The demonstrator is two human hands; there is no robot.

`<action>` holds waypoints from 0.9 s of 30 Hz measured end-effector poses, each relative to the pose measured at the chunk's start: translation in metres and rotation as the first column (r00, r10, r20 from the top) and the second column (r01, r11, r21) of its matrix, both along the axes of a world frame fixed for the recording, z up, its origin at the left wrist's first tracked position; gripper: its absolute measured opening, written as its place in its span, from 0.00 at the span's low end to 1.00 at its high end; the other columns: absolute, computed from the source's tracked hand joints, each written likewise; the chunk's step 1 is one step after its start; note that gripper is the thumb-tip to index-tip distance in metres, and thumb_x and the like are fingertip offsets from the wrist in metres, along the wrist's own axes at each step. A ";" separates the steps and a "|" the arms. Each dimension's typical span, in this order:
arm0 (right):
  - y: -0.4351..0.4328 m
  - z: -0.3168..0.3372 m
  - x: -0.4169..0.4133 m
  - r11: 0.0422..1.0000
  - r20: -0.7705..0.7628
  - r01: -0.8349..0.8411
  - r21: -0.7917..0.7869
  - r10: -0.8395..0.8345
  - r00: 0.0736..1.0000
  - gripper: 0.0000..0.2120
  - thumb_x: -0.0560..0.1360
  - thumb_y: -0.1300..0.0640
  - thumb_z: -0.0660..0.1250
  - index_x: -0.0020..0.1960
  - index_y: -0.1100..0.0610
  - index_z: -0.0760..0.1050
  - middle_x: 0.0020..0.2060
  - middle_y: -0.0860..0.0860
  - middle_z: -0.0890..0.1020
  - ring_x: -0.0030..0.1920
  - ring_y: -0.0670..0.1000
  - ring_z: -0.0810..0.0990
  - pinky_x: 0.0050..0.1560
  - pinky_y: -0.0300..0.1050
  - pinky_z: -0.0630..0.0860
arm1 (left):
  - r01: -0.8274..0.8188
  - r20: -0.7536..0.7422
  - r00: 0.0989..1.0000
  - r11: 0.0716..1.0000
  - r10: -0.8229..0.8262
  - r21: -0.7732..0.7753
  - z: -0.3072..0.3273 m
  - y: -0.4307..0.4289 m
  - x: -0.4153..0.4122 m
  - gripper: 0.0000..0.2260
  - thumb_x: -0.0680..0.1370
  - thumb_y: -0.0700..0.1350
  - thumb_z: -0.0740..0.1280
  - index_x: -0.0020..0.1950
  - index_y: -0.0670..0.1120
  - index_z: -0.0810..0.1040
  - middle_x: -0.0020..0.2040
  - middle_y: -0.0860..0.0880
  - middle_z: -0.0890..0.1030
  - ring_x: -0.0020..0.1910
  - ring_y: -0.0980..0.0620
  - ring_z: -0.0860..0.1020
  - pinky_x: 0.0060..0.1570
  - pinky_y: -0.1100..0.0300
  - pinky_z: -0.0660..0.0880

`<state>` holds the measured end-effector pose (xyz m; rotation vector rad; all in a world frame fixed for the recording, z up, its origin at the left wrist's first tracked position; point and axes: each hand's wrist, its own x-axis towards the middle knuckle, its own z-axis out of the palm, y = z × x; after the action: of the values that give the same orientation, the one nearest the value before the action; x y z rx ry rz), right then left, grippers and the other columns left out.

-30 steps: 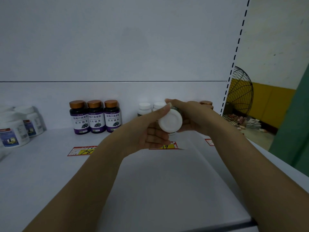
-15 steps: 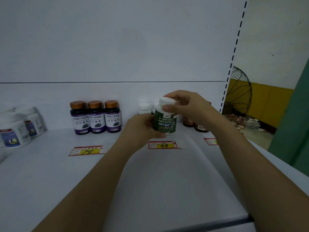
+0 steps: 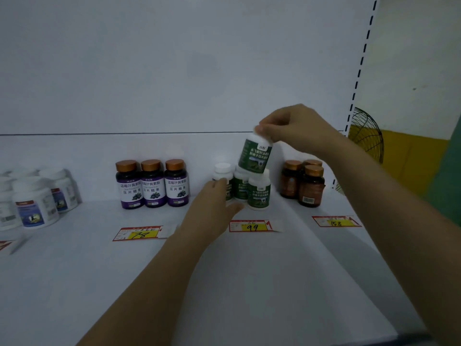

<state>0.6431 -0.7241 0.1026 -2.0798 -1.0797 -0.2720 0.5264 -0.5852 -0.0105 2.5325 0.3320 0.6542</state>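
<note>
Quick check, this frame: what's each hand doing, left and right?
Left hand: open, fingers at the standing green bottles, gripping nothing.
Right hand: closed on the top of a tilted green bottle.

The front of the shelf (image 3: 249, 283) lies bare and wide, with only flat price tags (image 3: 252, 226) on it (they block nothing). Obstacles line the back wall: white tubs (image 3: 35, 203) far left, three purple bottles (image 3: 152, 184), the green-label bottles (image 3: 259, 193) and brown bottles (image 3: 306, 186). A broad gap opens between tubs and purple bottles, a narrower one between green and brown. The left hand (image 3: 214, 208) fills the gap left of the green group. The held bottle (image 3: 255, 156), tilted in the right hand (image 3: 294, 128), hangs just over that group, closing the way from above.
</note>
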 end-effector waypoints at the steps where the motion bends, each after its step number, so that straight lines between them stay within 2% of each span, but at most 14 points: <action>1: 0.003 0.006 0.006 0.999 0.013 0.028 0.030 -0.028 1.000 0.14 0.75 0.46 0.68 0.53 0.54 0.81 0.46 0.47 0.83 0.49 0.45 0.80 0.44 0.37 0.72 | -0.054 -0.035 0.998 0.997 0.056 0.059 -0.004 0.002 0.002 0.20 0.79 0.49 0.63 0.70 0.45 0.67 0.66 0.47 0.71 0.63 0.51 0.71 0.57 0.63 0.67; 5: 0.018 0.016 0.027 0.987 0.126 0.150 0.049 -0.155 0.980 0.17 0.76 0.50 0.67 0.59 0.60 0.79 0.55 0.53 0.81 0.56 0.51 0.77 0.51 0.40 0.70 | -0.185 -0.205 0.950 0.953 0.235 0.239 -0.020 0.013 0.009 0.20 0.83 0.49 0.53 0.71 0.41 0.63 0.70 0.43 0.67 0.70 0.45 0.63 0.69 0.54 0.61; 10: 0.033 -0.002 0.045 0.960 0.228 0.237 -0.148 -0.200 0.953 0.19 0.77 0.52 0.64 0.63 0.63 0.76 0.60 0.57 0.78 0.60 0.55 0.74 0.49 0.38 0.66 | -0.160 -0.312 0.915 0.941 0.254 0.297 -0.029 0.020 0.010 0.22 0.83 0.49 0.51 0.75 0.40 0.57 0.75 0.42 0.59 0.75 0.43 0.56 0.73 0.52 0.54; 13: 0.034 -0.008 0.052 0.951 0.221 0.265 -0.157 -0.228 0.948 0.18 0.77 0.52 0.63 0.59 0.63 0.77 0.53 0.57 0.79 0.57 0.56 0.74 0.37 0.34 0.63 | -0.137 -0.374 0.896 0.950 0.239 0.279 -0.033 0.023 0.012 0.23 0.84 0.49 0.49 0.76 0.39 0.54 0.77 0.41 0.54 0.76 0.43 0.52 0.74 0.52 0.52; 14: 0.032 -0.007 0.052 0.948 0.216 0.274 -0.159 -0.237 0.947 0.18 0.77 0.52 0.63 0.59 0.63 0.77 0.54 0.57 0.79 0.58 0.57 0.74 0.38 0.35 0.64 | -0.130 -0.393 0.889 0.953 0.234 0.273 -0.035 0.024 0.012 0.23 0.84 0.49 0.49 0.76 0.39 0.53 0.77 0.42 0.53 0.76 0.43 0.51 0.74 0.52 0.51; 17: 0.028 -0.007 0.051 0.938 0.209 0.295 -0.180 -0.256 0.944 0.19 0.77 0.53 0.64 0.63 0.63 0.75 0.60 0.58 0.78 0.62 0.57 0.73 0.51 0.41 0.67 | -0.120 -0.430 0.872 0.954 0.234 0.276 -0.041 0.026 0.013 0.24 0.84 0.49 0.47 0.77 0.39 0.51 0.78 0.41 0.52 0.76 0.43 0.51 0.75 0.52 0.50; 27: 0.038 -0.045 0.050 0.925 0.088 0.254 -0.282 -0.239 0.967 0.14 0.74 0.56 0.66 0.54 0.64 0.80 0.53 0.59 0.82 0.55 0.56 0.77 0.45 0.41 0.69 | -0.097 -0.470 0.848 0.944 0.243 0.314 -0.044 0.028 0.014 0.24 0.84 0.49 0.45 0.77 0.39 0.51 0.78 0.41 0.52 0.76 0.43 0.51 0.75 0.49 0.50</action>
<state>0.6928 -0.6859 0.0575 -2.4923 -0.9305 -0.3062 0.5406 -0.5574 -0.0548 2.9518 0.6998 0.0783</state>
